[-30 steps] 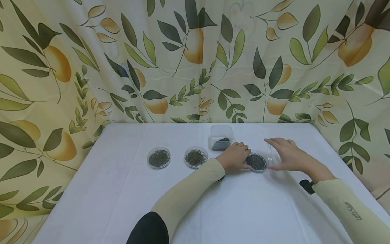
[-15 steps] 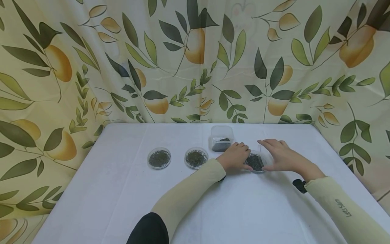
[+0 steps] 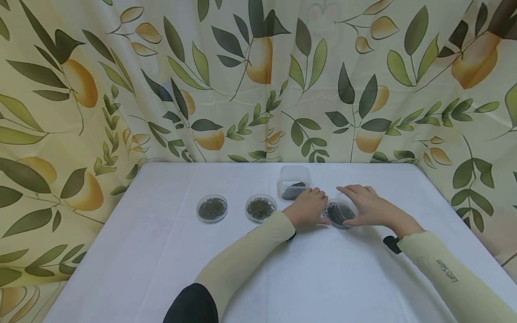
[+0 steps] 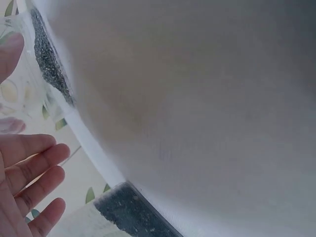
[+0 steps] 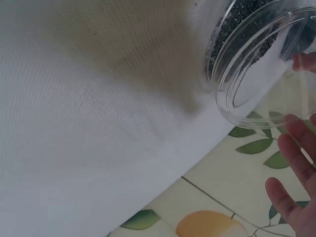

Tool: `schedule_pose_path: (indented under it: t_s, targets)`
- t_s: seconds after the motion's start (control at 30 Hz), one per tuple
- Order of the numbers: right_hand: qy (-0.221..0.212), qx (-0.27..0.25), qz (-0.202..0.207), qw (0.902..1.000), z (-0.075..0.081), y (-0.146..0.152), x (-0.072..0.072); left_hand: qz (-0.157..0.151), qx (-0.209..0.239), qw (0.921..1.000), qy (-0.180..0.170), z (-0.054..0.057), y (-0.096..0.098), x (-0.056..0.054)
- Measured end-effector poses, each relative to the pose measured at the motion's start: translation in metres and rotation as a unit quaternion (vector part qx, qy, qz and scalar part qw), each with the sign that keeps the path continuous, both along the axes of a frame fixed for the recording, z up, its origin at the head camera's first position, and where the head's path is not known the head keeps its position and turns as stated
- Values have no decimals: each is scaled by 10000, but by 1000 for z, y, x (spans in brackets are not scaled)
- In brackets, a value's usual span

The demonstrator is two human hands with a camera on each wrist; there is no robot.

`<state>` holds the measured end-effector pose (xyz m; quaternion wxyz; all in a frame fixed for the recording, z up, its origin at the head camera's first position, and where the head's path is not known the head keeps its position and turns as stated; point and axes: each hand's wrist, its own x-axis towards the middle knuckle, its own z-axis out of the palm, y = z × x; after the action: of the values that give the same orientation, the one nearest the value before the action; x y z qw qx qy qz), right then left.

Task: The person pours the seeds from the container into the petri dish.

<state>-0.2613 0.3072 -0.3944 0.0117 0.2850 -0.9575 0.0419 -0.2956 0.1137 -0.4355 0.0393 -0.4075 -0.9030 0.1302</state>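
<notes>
A clear petri dish point(image 3: 338, 214) of dark grains sits on the right side of the table, between both hands. My left hand point(image 3: 305, 208) steadies its left side, thumb towards the front and fingers at the back. In the left wrist view the thumb is beside the dish point(image 4: 48, 57), and the other fingers spread apart. My right hand point(image 3: 369, 206) holds a clear round lid point(image 5: 231, 114) by its edge, between thumb and fingers. The lid stands tilted, its lower rim right over the dish of grains point(image 5: 237, 22) in the right wrist view.
Two more petri dishes, one in the middle point(image 3: 260, 208) and one further left point(image 3: 212, 208), hold similar dark grains. A clear plastic box point(image 3: 295, 172) with dark grains stands behind the left hand. A patterned curtain point(image 3: 242, 112) hangs at the table's far edge.
My right hand has moved left with the lid, from beside the dish to over its right side. The left hand has stayed nearly still at the dish.
</notes>
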Motion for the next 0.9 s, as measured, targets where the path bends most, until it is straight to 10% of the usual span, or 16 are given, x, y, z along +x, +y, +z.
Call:
schedule_pose_path:
  t_s: [0.9]
  targets:
    - [-515, 12, -126, 9986, -23, -15, -12, 146, 8, 9998, 147, 8, -29, 16]
